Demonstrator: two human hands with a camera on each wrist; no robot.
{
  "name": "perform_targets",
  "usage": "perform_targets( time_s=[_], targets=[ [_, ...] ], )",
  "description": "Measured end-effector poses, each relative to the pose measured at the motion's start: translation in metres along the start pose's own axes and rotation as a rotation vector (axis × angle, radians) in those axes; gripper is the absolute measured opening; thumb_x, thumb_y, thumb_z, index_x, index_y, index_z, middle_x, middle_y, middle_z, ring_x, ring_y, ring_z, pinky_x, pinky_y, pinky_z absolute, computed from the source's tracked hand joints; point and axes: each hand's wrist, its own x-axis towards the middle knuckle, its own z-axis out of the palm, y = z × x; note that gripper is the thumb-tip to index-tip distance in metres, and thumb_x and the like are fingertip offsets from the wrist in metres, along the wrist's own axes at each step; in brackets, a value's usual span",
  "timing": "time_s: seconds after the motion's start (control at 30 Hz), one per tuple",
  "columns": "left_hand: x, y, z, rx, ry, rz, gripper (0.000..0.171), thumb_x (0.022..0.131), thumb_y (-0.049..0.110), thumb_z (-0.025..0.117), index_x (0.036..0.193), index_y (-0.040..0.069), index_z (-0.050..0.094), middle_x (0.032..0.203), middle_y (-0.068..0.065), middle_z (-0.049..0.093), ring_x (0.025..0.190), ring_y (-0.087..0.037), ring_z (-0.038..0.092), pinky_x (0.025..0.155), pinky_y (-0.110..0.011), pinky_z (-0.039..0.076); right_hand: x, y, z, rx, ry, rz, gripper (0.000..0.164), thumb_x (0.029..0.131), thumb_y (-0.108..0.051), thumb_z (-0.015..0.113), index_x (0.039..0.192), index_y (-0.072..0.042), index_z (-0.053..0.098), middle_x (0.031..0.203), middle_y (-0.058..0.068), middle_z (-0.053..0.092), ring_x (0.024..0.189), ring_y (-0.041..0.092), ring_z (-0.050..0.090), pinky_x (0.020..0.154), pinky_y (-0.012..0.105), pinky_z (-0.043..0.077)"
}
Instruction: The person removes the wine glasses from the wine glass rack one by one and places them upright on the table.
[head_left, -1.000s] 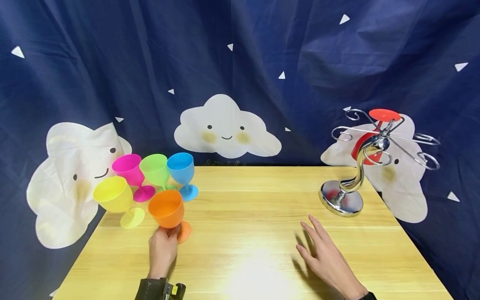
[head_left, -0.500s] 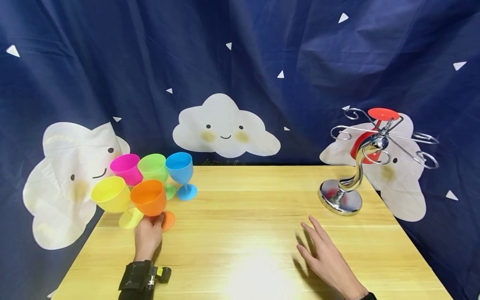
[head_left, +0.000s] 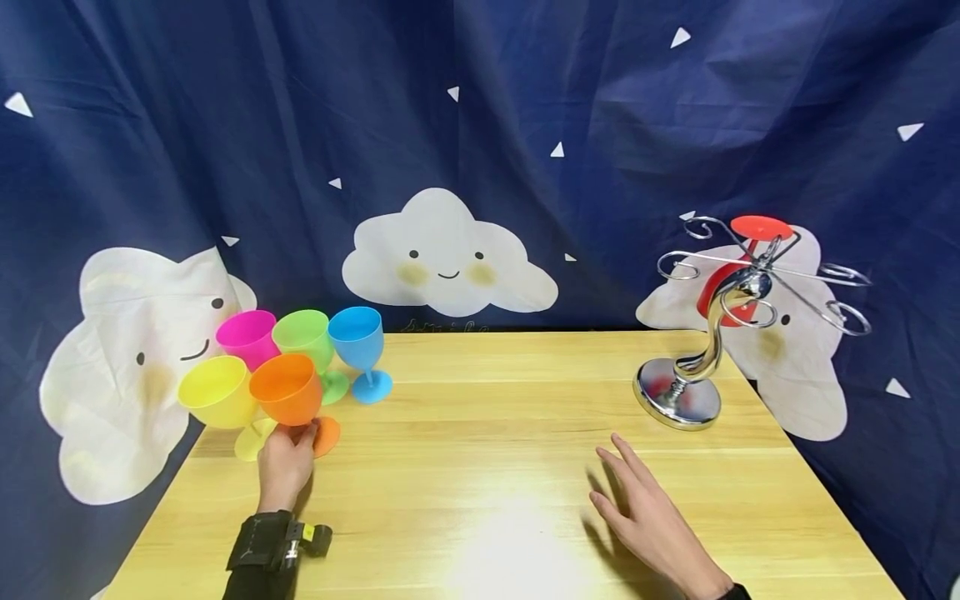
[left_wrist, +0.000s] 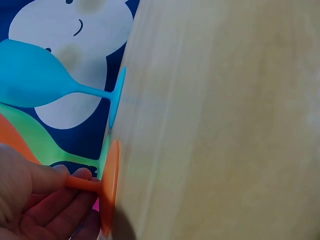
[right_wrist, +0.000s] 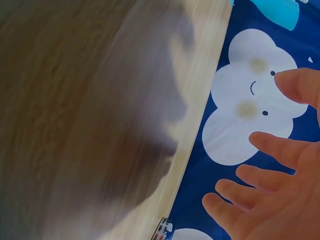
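Observation:
My left hand [head_left: 286, 467] pinches the stem of an orange plastic goblet [head_left: 287, 390] between thumb and fingers; in the left wrist view its round foot [left_wrist: 109, 187] is right at the tabletop. Just left of it stands a yellow goblet [head_left: 216, 392]. Behind are a magenta goblet [head_left: 248, 337], partly hidden, a light green goblet [head_left: 303, 335] and a blue goblet [head_left: 357, 335], all upright. My right hand [head_left: 654, 518] hovers over the table at the right with fingers spread and nothing in them; the right wrist view shows the same spread fingers [right_wrist: 272, 150].
A chrome rack [head_left: 701, 354] with curled wire arms and a round base stands at the back right. A red goblet [head_left: 738, 283] hangs upside down on it. The wooden table [head_left: 480, 417] ends at a dark blue curtain [head_left: 510, 75] with clouds.
My left hand has carried the orange goblet leftward and slightly back, up beside the yellow one, still gripping its stem. My right hand has stayed nearly in place.

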Motion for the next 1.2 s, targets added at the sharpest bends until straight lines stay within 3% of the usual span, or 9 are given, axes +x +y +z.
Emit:
perform_targets(
  time_s=[0.17,0.27,0.43,0.57,0.7,0.8,0.93,1.1,1.2],
  targets=[
    [0.002,0.001,-0.001,-0.004,-0.02,-0.045,0.033,0.108,0.019,0.066,0.13,-0.005,0.067,0.132,-0.033,0.07,0.131,-0.055,0.061,0.118,-0.072,0.039,-0.002,-0.001,0.0,0.007,-0.003,0.004,0.059,0.101,-0.022,0.077,0.152,-0.001,0.057,0.168,0.027,0.042,0.146,0.051,0.052,0.107,0.068,0.054],
    [0.001,0.003,-0.008,-0.076,-0.065,-0.1,0.04,0.108,0.02,0.067,0.14,-0.005,0.062,0.142,-0.032,0.065,0.137,-0.051,0.059,0.121,-0.066,0.04,-0.002,-0.002,0.0,0.014,-0.01,0.009,0.059,0.102,-0.022,0.077,0.153,-0.001,0.056,0.168,0.027,0.041,0.146,0.051,0.052,0.107,0.068,0.054],
    [-0.005,0.012,-0.03,-0.306,-0.17,-0.198,0.067,0.111,0.014,0.06,0.167,-0.003,0.029,0.171,-0.028,0.036,0.158,-0.041,0.04,0.13,-0.047,0.036,-0.001,-0.002,-0.001,0.028,-0.016,0.008,0.059,0.102,-0.022,0.076,0.154,-0.002,0.055,0.169,0.027,0.04,0.146,0.052,0.051,0.107,0.07,0.053],
    [-0.017,0.025,-0.046,-0.283,-0.237,-0.217,0.08,0.113,0.025,0.057,0.171,-0.002,0.01,0.178,-0.025,0.016,0.164,-0.042,0.025,0.132,-0.049,0.029,0.001,-0.001,-0.003,0.028,-0.007,-0.006,0.059,0.102,-0.021,0.076,0.153,-0.001,0.055,0.168,0.028,0.041,0.146,0.053,0.051,0.108,0.07,0.053],
    [-0.039,0.043,-0.047,-0.069,-0.307,-0.164,0.087,0.112,0.043,0.058,0.171,-0.001,0.012,0.175,-0.028,0.02,0.159,-0.052,0.028,0.13,-0.064,0.028,0.005,-0.003,-0.005,0.036,-0.002,-0.015,0.058,0.103,-0.022,0.075,0.154,-0.002,0.055,0.168,0.028,0.04,0.147,0.052,0.05,0.108,0.07,0.052],
    [-0.056,0.06,-0.038,0.038,-0.326,-0.106,0.09,0.111,0.048,0.059,0.171,-0.001,0.015,0.173,-0.03,0.024,0.156,-0.057,0.029,0.126,-0.072,0.027,0.008,-0.007,-0.006,0.038,0.003,-0.02,0.058,0.104,-0.024,0.075,0.154,-0.003,0.055,0.169,0.026,0.041,0.149,0.05,0.049,0.109,0.068,0.053],
    [-0.081,0.084,-0.018,0.059,-0.297,-0.013,0.088,0.109,0.04,0.064,0.169,-0.006,0.018,0.172,-0.034,0.025,0.155,-0.058,0.03,0.126,-0.07,0.031,0.014,-0.013,-0.004,0.055,0.003,-0.022,0.058,0.103,-0.024,0.076,0.153,-0.003,0.056,0.169,0.026,0.041,0.15,0.05,0.048,0.112,0.068,0.051],
    [-0.111,0.109,0.012,0.099,-0.286,0.085,0.089,0.106,0.035,0.069,0.17,-0.002,0.019,0.178,-0.027,0.015,0.163,-0.052,0.018,0.132,-0.068,0.019,0.02,-0.023,-0.001,0.079,-0.001,-0.025,0.059,0.103,-0.023,0.076,0.154,-0.003,0.055,0.171,0.026,0.039,0.152,0.05,0.045,0.114,0.069,0.048],
    [-0.127,0.121,0.029,0.164,-0.285,0.161,0.089,0.106,0.039,0.069,0.17,0.0,0.021,0.178,-0.025,0.016,0.165,-0.049,0.016,0.133,-0.068,0.015,0.022,-0.029,0.002,0.08,0.006,-0.036,0.059,0.103,-0.023,0.076,0.155,-0.004,0.055,0.171,0.025,0.039,0.152,0.049,0.045,0.114,0.068,0.048]
  ],
)
